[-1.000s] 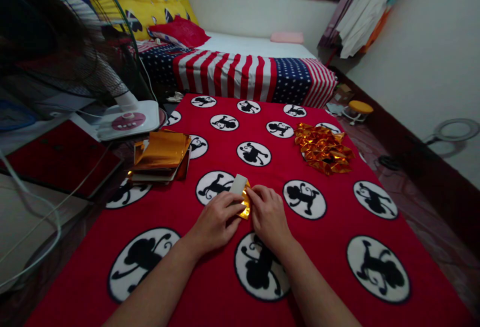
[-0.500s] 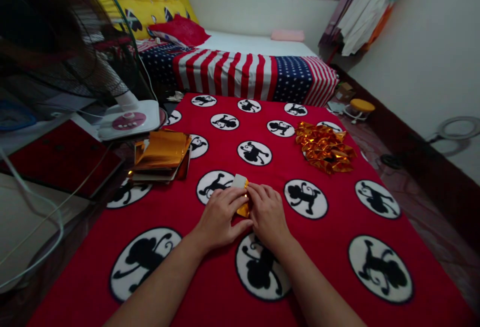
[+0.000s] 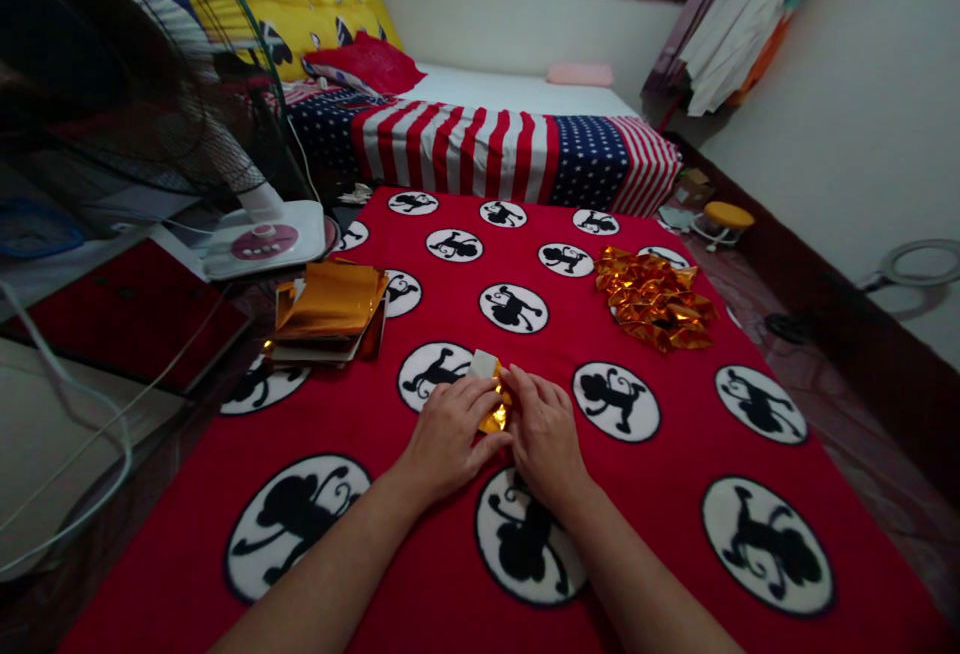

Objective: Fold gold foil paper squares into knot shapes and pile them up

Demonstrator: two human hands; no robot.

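A sheet of gold foil paper (image 3: 495, 418), partly folded, lies on the red cloth between my hands, its pale side showing at the far end. My left hand (image 3: 450, 439) rests across it, with the fingers over the paper and the thumb reaching toward my other hand. On the right edge, my right hand (image 3: 546, 434) grips the foil with its fingers together. The fingers cover much of the paper, so its exact folds are hidden.
A stack of gold foil sheets (image 3: 334, 304) lies at the left edge of the red cloth (image 3: 637, 534). A pile of folded gold foil pieces (image 3: 656, 299) sits at the right. A fan (image 3: 262, 234) stands at the left, with a bed (image 3: 480, 149) beyond.
The right fingers have shifted slightly away from the left hand, and more of the gold foil shows between them. The whole view has moved a little.
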